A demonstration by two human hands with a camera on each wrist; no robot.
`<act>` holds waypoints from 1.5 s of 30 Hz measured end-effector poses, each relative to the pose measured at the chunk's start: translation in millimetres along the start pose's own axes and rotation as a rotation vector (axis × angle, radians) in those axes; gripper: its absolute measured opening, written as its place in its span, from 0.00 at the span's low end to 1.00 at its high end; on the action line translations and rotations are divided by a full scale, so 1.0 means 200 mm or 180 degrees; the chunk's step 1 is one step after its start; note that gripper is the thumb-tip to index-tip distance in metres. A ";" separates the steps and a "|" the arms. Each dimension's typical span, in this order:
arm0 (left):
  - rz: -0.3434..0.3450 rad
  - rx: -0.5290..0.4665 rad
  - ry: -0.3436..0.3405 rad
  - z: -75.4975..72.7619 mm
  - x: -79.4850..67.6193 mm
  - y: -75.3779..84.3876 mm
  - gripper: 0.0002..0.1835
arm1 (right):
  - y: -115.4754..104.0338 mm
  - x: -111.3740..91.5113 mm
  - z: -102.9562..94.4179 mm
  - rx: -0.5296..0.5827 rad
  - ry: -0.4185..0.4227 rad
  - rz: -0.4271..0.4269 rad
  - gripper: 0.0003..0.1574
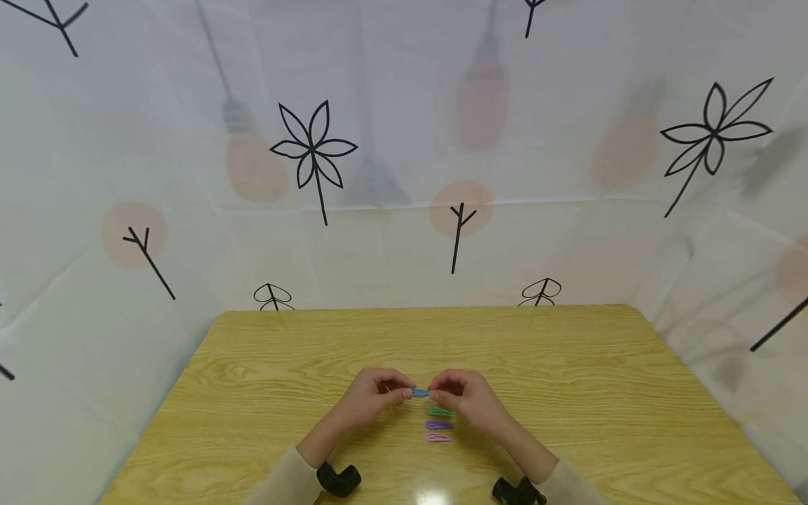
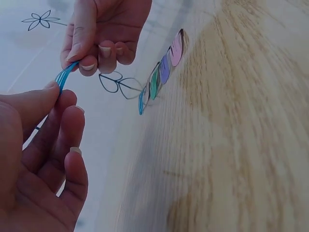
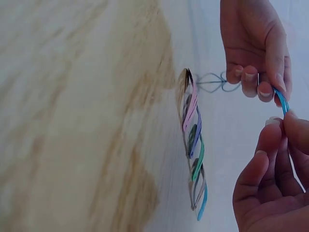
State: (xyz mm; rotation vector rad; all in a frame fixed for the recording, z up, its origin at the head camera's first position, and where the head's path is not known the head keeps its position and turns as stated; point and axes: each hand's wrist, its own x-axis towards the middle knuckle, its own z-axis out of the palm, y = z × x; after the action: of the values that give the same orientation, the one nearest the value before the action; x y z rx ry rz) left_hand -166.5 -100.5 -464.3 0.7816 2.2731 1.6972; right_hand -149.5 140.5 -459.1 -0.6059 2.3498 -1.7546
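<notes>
Both hands hold a light-blue snap hair clip [image 1: 419, 393] between them above the table. The left hand [image 1: 372, 398] pinches one end with thumb and index finger, and the right hand [image 1: 472, 401] pinches the other. Just below, a green hair clip [image 1: 440, 412], a purple hair clip [image 1: 438, 425] and a pink hair clip [image 1: 438, 437] lie in a column near the right hand. Both wrist views also show a second blue hair clip [image 3: 203, 202] on the table beyond the green one. In the head view I cannot make it out separately.
The wood-grain table [image 1: 284, 358] reaches back to a pale hanging cloth [image 1: 391, 245] printed with flowers and twigs, which also encloses both sides. A black wrist device [image 1: 339, 480] sits on the left wrist and another black device [image 1: 519, 491] on the right.
</notes>
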 end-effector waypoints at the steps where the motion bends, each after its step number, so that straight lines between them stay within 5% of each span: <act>1: -0.0009 0.0021 0.0003 0.00 0.00 0.00 0.07 | 0.00 0.00 0.00 -0.0024 -0.0010 -0.0001 0.05; 14: -0.0074 0.0372 -0.0306 0.02 -0.03 -0.01 0.04 | 0.02 -0.06 -0.02 -0.0280 -0.0242 0.0133 0.04; 22: -0.0058 0.0193 -0.0596 0.06 -0.05 -0.03 0.04 | 0.02 -0.12 -0.04 -0.0411 -0.0555 0.0074 0.03; 32: 0.0205 0.0597 -0.0988 0.10 -0.05 -0.02 0.02 | 0.01 -0.15 -0.04 -0.0441 -0.0883 0.0265 0.02; 45: 0.0306 0.1156 -0.0927 0.13 -0.04 0.02 0.02 | 0.00 -0.15 -0.04 -0.0724 -0.0862 0.0343 0.06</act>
State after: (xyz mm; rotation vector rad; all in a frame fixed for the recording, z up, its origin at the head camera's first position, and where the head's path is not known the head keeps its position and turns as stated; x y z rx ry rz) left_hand -146.8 -82.4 -471.1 1.1436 2.3886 1.1204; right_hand -124.1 159.7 -460.4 -0.6857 2.3553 -1.2809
